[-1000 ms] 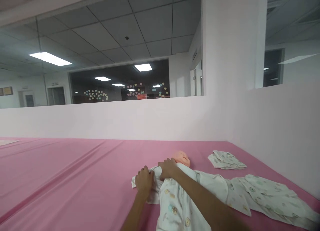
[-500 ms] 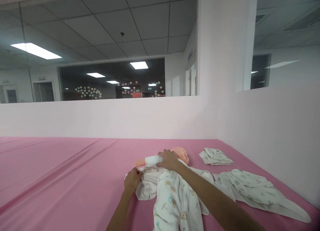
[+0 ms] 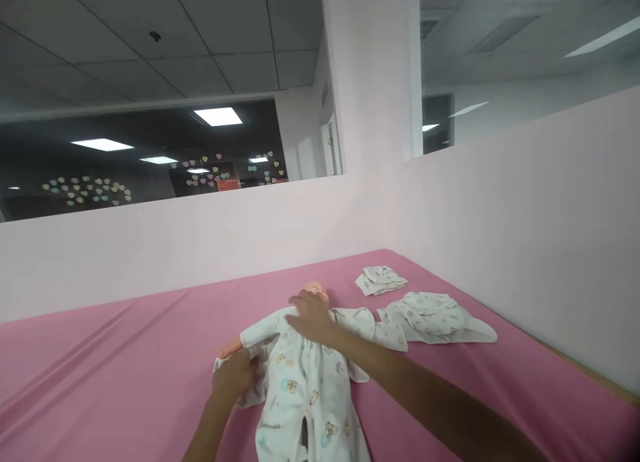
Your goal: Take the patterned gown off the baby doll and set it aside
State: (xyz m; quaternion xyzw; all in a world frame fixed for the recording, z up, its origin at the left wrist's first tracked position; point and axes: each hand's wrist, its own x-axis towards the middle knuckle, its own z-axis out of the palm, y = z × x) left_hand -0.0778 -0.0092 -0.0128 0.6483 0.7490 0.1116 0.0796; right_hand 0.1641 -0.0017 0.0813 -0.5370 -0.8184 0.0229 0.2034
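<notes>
A baby doll (image 3: 315, 291) lies on its back on the pink sheet (image 3: 100, 375), dressed in a white printed romper (image 3: 305, 395). My right hand (image 3: 309, 317) rests flat on the doll's chest just below its head. My left hand (image 3: 234, 375) is closed on the white sleeve (image 3: 250, 389) beside the doll's outstretched arm (image 3: 231, 347), whose bare hand pokes out. The romper's front is partly unfastened near the bottom.
Two more white printed garments lie to the right: a small folded one (image 3: 381, 279) near the wall and a spread one (image 3: 435, 314) in front of it. A low pink wall (image 3: 500, 222) bounds the bed at the back and right.
The view has swung left and tilted. My left hand has pulled the sleeve down along the doll's arm, and the arm now shows stretched out to the side. My right hand stays on the chest.
</notes>
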